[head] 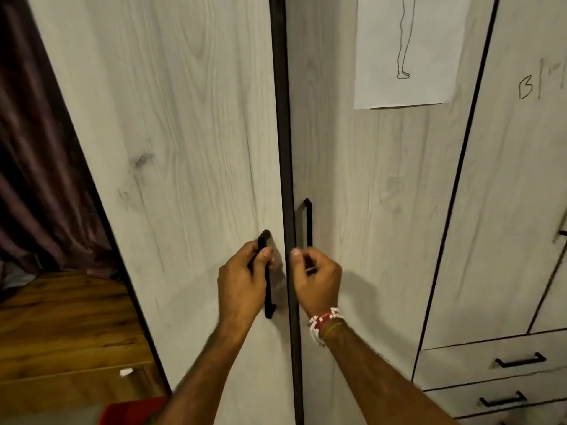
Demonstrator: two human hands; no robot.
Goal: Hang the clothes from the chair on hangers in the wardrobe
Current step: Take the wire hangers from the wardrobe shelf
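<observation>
A pale wood-grain wardrobe fills the view, with a left door [184, 133] and a right door [368, 194] meeting at a dark vertical strip [283, 148]. Each door carries a black bar handle. My left hand [242, 283] is closed around the left handle [267, 289]. My right hand [319, 280], with beaded bracelets at the wrist, is closed around the lower part of the right handle [307, 222]. Both doors look shut or nearly shut. No clothes, hangers or chair are in view.
A sheet of paper with a line drawing [408, 50] is stuck on the right door. Further right is another wardrobe section with drawers [506, 366] and black pulls. A dark curtain [33, 148] hangs at left above a wooden surface [61, 332]. Something red [129, 412] lies at the bottom.
</observation>
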